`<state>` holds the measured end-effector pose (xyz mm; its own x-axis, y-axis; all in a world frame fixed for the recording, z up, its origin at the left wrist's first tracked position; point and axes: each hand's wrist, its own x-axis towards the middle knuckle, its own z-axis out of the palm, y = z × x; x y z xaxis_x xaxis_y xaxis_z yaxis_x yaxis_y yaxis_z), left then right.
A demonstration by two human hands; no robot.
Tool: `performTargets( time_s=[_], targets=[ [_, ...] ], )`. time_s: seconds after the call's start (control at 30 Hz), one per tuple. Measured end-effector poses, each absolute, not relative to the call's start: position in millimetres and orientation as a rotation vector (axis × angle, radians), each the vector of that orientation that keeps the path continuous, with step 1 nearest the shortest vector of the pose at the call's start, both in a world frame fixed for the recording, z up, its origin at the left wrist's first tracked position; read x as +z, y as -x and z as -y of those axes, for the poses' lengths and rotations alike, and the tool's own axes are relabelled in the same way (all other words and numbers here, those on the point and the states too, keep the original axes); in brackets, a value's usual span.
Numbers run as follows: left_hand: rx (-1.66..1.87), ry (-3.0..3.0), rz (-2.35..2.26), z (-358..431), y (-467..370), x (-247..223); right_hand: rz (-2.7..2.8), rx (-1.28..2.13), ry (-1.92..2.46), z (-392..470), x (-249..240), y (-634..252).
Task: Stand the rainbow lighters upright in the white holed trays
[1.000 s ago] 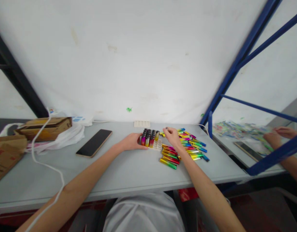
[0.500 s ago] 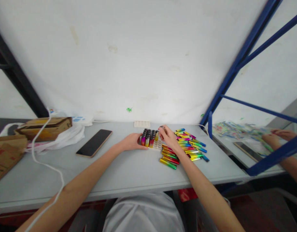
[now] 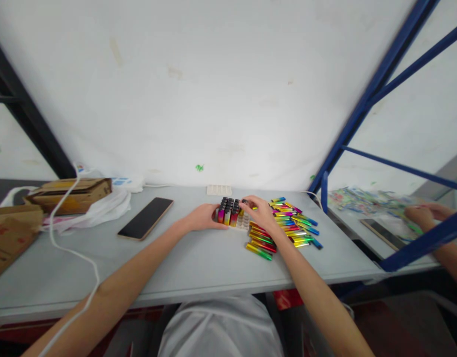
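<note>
1. A pale wall (image 3: 228,99) rises behind the long grey table (image 3: 191,267); a blue metal frame (image 3: 357,119) slants up at the right.
2. Beyond the frame, another person's hands (image 3: 422,215) are beside a blurred, multicoloured spread (image 3: 365,201) and a second phone (image 3: 382,233).
3. On the table's left lie cardboard boxes (image 3: 70,194), white plastic (image 3: 109,208) and a dark-screened phone (image 3: 146,218).
4. The person's left hand (image 3: 204,217) is partly open, thumb and fingers curved around the left end of the upright tubes; how firmly it grips cannot be told.
5. The right hand (image 3: 260,212) is mostly closed, fingertips drawn together at a dark-capped tube (image 3: 245,202) on the right side of the group. Whether it grips that tube is unclear.
6. Loose metallic tubes (image 3: 263,243) lie heaped right of the tray, partly behind the right hand.
7. A pale tray (image 3: 243,225) sits between the hands, its exposed right part showing small hollows.
8. The upright tubes (image 3: 228,213), black-topped and brightly coloured, stand together in its left part.
9. A small pale block (image 3: 219,190) lies near the wall.
</note>
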<state>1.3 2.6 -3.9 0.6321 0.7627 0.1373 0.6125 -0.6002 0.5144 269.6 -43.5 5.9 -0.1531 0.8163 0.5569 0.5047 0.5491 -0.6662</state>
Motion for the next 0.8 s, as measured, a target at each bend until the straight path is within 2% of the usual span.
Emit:
performTargets(
  time_s=[0.3, 0.5, 0.67, 0.8],
  targets=[
    [0.428, -2.493, -1.085, -1.3, -1.4, -1.3, 1.828, 0.433, 1.062, 38.9, 4.3, -274.4],
    [0.451, -2.480, -1.089, -1.9, -1.5, -2.3, 1.812, 0.305, 1.087, 31.0, 2.7, -286.7],
    [0.450, -2.497, -1.115, -2.7, -2.0, -2.8, 1.826, -0.019, 1.348, 16.1, -6.2, -315.8],
    [0.455, -2.484, -1.109, -1.7, -1.8, -1.9, 2.048, -0.042, 1.608, 12.1, -20.1, -327.7]
  ],
)
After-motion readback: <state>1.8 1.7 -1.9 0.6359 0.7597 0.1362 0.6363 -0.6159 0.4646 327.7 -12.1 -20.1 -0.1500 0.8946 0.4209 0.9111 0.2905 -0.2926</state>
